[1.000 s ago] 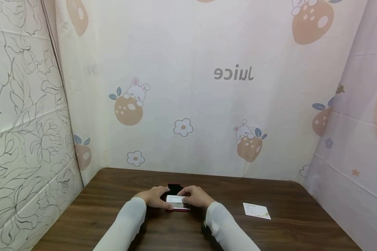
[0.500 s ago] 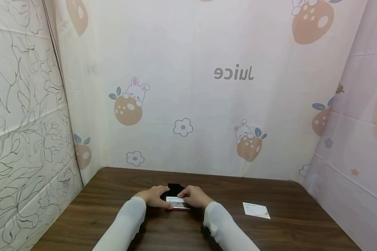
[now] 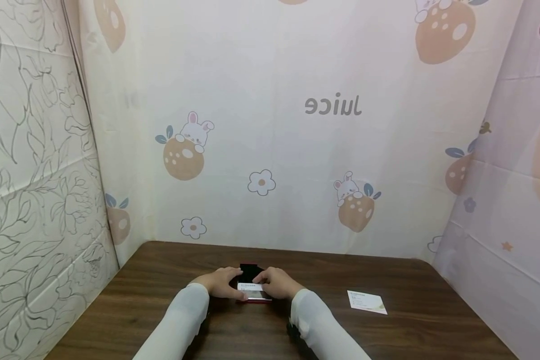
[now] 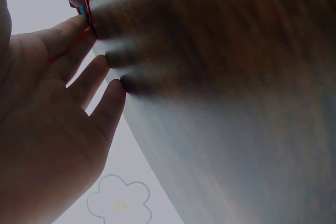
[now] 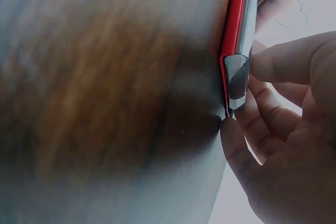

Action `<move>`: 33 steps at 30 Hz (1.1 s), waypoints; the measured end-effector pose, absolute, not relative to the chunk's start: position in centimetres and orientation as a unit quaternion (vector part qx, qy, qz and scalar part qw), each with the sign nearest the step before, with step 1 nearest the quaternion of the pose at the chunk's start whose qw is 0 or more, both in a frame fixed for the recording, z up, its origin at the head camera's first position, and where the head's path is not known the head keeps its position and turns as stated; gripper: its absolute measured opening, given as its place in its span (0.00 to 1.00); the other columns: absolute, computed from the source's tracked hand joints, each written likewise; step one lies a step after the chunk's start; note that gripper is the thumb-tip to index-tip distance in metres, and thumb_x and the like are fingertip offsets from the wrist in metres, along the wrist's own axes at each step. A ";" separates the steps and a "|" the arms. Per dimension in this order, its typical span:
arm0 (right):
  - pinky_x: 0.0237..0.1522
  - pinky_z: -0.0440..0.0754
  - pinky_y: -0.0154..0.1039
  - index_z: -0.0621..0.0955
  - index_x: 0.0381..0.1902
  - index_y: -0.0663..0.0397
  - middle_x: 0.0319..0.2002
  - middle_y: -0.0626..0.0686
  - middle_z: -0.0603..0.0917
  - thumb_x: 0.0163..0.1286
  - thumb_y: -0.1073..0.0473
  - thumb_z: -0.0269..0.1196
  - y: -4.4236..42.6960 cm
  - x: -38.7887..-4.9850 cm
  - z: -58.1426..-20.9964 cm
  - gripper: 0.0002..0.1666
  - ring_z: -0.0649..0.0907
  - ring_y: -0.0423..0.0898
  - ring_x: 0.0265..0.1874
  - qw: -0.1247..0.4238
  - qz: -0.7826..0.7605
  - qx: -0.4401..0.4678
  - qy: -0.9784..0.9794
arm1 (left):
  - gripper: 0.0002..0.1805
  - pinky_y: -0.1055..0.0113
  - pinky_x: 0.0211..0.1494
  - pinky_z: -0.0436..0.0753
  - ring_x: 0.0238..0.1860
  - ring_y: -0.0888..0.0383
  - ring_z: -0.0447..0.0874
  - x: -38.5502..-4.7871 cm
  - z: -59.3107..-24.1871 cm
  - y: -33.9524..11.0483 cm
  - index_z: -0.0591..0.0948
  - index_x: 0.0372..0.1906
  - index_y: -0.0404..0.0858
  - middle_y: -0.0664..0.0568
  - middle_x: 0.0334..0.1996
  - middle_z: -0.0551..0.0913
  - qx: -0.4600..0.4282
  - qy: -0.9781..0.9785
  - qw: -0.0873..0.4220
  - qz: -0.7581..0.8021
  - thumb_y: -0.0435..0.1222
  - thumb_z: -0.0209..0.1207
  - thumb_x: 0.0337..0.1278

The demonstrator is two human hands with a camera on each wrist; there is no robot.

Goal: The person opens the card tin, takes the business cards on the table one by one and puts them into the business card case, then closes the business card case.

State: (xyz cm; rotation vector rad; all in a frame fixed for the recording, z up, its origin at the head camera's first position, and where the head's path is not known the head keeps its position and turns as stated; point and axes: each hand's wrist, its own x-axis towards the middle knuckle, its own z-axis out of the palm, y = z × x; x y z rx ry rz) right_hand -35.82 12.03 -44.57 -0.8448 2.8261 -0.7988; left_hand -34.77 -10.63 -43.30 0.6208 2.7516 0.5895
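A business card case [image 3: 248, 271] lies on the table with its black lid folded back, away from the person. Its metal tray and red outer cover [image 5: 234, 19] show edge-on in the right wrist view. One white business card [image 3: 248, 287] sits over the tray. My left hand [image 3: 220, 283] holds the case from the left, thumb at the near corner and fingers along the far side. My right hand [image 3: 281, 284] pinches the card's right end, hiding part of it; its other fingertips rest beside the case.
Another white business card [image 3: 367, 302] lies flat on the brown wooden table [image 3: 162, 310], to the right of the hands. Printed curtains stand behind the table and along both sides.
The business card at the case has slid slightly toward the person with my right fingers. My left hand keeps its place on the case.
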 end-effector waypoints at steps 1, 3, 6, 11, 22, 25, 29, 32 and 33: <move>0.47 0.80 0.44 0.89 0.45 0.55 0.43 0.49 0.88 0.64 0.70 0.61 12.1 -35.8 -44.6 0.15 0.80 0.41 0.40 0.043 -0.260 -0.279 0.924 | 0.46 0.40 0.68 0.66 0.72 0.44 0.61 -34.7 -43.3 -10.6 0.69 0.73 0.40 0.45 0.71 0.67 0.213 0.947 0.129 0.204 0.59 0.67 0.53; 0.48 0.80 0.44 0.89 0.45 0.55 0.43 0.49 0.88 0.64 0.70 0.61 12.1 -35.8 -44.6 0.15 0.80 0.41 0.40 0.042 -0.260 -0.284 0.922 | 0.46 0.40 0.67 0.66 0.72 0.44 0.61 -34.7 -43.3 -10.7 0.69 0.72 0.40 0.45 0.71 0.67 0.213 0.947 0.128 0.205 0.58 0.67 0.53; 0.51 0.80 0.47 0.88 0.46 0.55 0.45 0.49 0.87 0.65 0.70 0.61 12.3 -35.7 -44.4 0.15 0.81 0.42 0.44 0.046 -0.259 -0.284 0.922 | 0.45 0.40 0.67 0.66 0.72 0.44 0.61 -34.6 -43.2 -10.7 0.69 0.72 0.40 0.45 0.71 0.67 0.211 0.947 0.126 0.205 0.58 0.67 0.53; 0.54 0.79 0.51 0.87 0.49 0.55 0.47 0.50 0.86 0.68 0.67 0.62 12.8 -35.2 -43.9 0.14 0.82 0.46 0.48 0.053 -0.261 -0.281 0.922 | 0.45 0.41 0.68 0.66 0.72 0.45 0.61 -34.7 -43.3 -10.7 0.69 0.72 0.41 0.46 0.71 0.67 0.210 0.949 0.124 0.201 0.59 0.67 0.53; 0.56 0.78 0.54 0.84 0.53 0.56 0.49 0.52 0.83 0.69 0.65 0.64 15.5 -34.4 -43.5 0.15 0.81 0.50 0.51 0.045 -0.255 -0.282 0.924 | 0.46 0.41 0.68 0.66 0.72 0.44 0.61 -34.6 -43.4 -10.6 0.69 0.73 0.41 0.45 0.71 0.67 0.209 0.949 0.122 0.203 0.59 0.67 0.52; 0.55 0.78 0.54 0.83 0.54 0.58 0.49 0.53 0.82 0.70 0.66 0.63 16.9 -34.1 -43.2 0.15 0.81 0.52 0.51 0.042 -0.261 -0.286 0.921 | 0.46 0.41 0.68 0.66 0.72 0.44 0.61 -34.6 -43.5 -10.7 0.69 0.72 0.40 0.45 0.71 0.67 0.211 0.948 0.119 0.206 0.59 0.67 0.52; 0.55 0.77 0.57 0.82 0.54 0.60 0.51 0.56 0.82 0.70 0.68 0.63 19.1 -33.8 -42.8 0.15 0.80 0.56 0.53 0.034 -0.270 -0.276 0.922 | 0.46 0.41 0.68 0.66 0.72 0.45 0.61 -34.5 -43.4 -10.7 0.70 0.72 0.40 0.45 0.71 0.67 0.210 0.948 0.118 0.207 0.58 0.68 0.52; 0.56 0.76 0.59 0.82 0.54 0.61 0.52 0.57 0.82 0.70 0.68 0.63 20.9 -33.5 -42.7 0.15 0.80 0.58 0.54 0.028 -0.269 -0.258 0.928 | 0.45 0.41 0.68 0.66 0.72 0.45 0.61 -34.5 -43.4 -10.7 0.70 0.72 0.40 0.46 0.71 0.67 0.209 0.949 0.116 0.204 0.58 0.67 0.52; 0.56 0.76 0.59 0.82 0.55 0.61 0.53 0.57 0.82 0.70 0.68 0.63 21.5 -33.4 -42.7 0.16 0.80 0.58 0.54 0.024 -0.265 -0.254 0.930 | 0.45 0.41 0.68 0.66 0.72 0.45 0.61 -34.5 -43.4 -10.7 0.70 0.72 0.40 0.45 0.71 0.67 0.209 0.949 0.116 0.204 0.58 0.67 0.52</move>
